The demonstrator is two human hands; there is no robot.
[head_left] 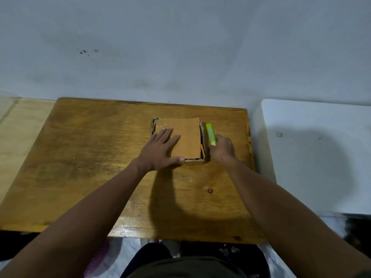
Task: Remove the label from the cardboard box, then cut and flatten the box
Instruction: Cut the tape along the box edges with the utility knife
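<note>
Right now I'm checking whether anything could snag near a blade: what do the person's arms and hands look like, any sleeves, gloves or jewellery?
Both forearms are bare with no sleeve in view. The left hand and right hand wear no gloves, and no watch, ring or bracelet shows. The fingers are uncovered.

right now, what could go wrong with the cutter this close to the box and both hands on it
1. The left hand lies flat on the cardboard box, near the edge where the right hand holds the green cutter; a slip could reach its fingers.
2. The box looks partly collapsed, so it may shift under pressure.
3. Whether the blade is out cannot be seen.
</note>
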